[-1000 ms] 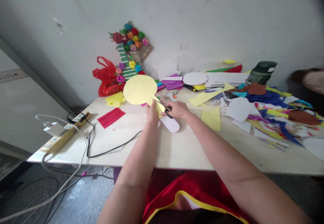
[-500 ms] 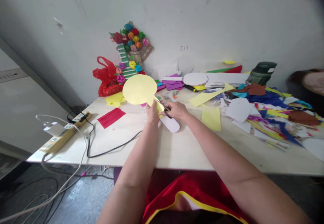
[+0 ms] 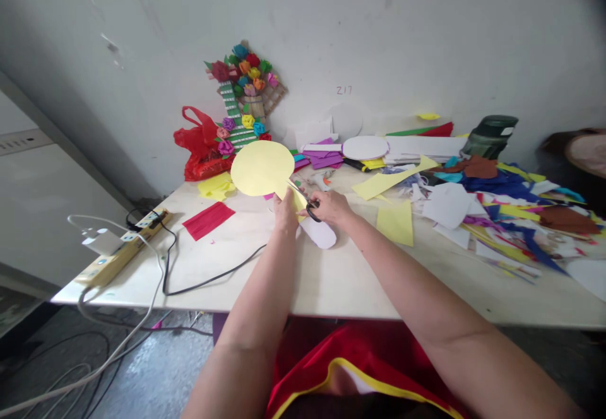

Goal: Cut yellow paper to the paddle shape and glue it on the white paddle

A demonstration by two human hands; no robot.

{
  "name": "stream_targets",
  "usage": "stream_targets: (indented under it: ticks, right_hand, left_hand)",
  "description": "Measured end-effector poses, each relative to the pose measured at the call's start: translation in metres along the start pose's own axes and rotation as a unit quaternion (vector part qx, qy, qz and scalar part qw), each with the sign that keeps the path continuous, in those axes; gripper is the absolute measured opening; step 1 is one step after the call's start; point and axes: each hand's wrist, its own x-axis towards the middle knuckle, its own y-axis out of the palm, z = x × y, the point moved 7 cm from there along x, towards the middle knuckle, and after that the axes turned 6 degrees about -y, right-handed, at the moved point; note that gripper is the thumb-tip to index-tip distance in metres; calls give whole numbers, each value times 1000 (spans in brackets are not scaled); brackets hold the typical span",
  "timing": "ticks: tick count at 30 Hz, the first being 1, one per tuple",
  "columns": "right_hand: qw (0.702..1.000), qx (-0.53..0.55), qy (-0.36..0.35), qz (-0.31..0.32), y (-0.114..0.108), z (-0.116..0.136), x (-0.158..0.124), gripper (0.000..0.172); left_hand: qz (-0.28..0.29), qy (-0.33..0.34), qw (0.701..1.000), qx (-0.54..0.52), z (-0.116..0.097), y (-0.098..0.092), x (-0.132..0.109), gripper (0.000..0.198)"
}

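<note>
Above the table, my left hand (image 3: 285,211) grips a pale yellow paper (image 3: 262,168) by its narrow lower part, thumb on top; the broad rounded part points away from me. My right hand (image 3: 332,207) has its fingers in the black handles of a pair of scissors (image 3: 312,209). The blades lie at the right edge of the yellow paper, close to where the round part narrows. Below the hands, a white rounded paper piece (image 3: 320,233) shows in part, its upper end covered by the hands.
A power strip (image 3: 124,248) with cables sits at the left. Red crepe paper (image 3: 208,220) lies nearby, and a red plastic bag (image 3: 201,144) stands behind it beside paper flowers (image 3: 249,72). Coloured scraps (image 3: 511,198) and a dark green bottle (image 3: 490,137) occupy the right.
The yellow paper's round part has shifted very slightly to the right and toward me. Both hands keep nearly the same place and grip.
</note>
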Motion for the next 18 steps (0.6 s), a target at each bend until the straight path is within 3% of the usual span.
stream_targets:
  ticks: [18]
  right_hand:
    - [999, -27, -10, -16, -4, 4, -2, 38]
  left_hand:
    - [14, 10, 1000, 5, 2, -1, 4, 33]
